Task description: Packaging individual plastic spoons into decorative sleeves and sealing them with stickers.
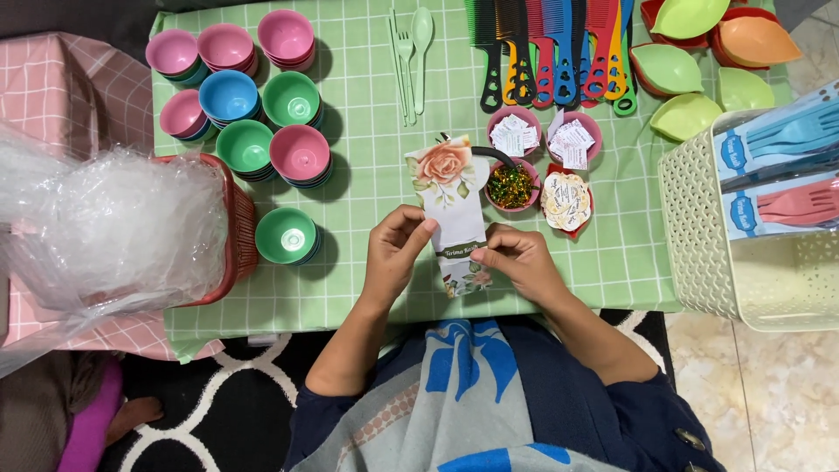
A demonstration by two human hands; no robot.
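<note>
Both hands pinch the floral paper sleeve [456,210] at its lower end, left hand [395,253] and right hand [520,260] at either edge, just above the tabletop [367,166] in green checked cloth. Stacked small bowls [262,96] sit left, combs [551,48] beyond. The white basket [699,236] runs off frame right; crinkled clear plastic [105,227] hides the red basket [238,229].

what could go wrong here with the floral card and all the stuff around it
The floral card is pinched by both the left hand and right hand, so it might crease. Its top reaches close to the small bowl of twist ties, which a push forward could tip. The green bowl could get knocked.
</note>
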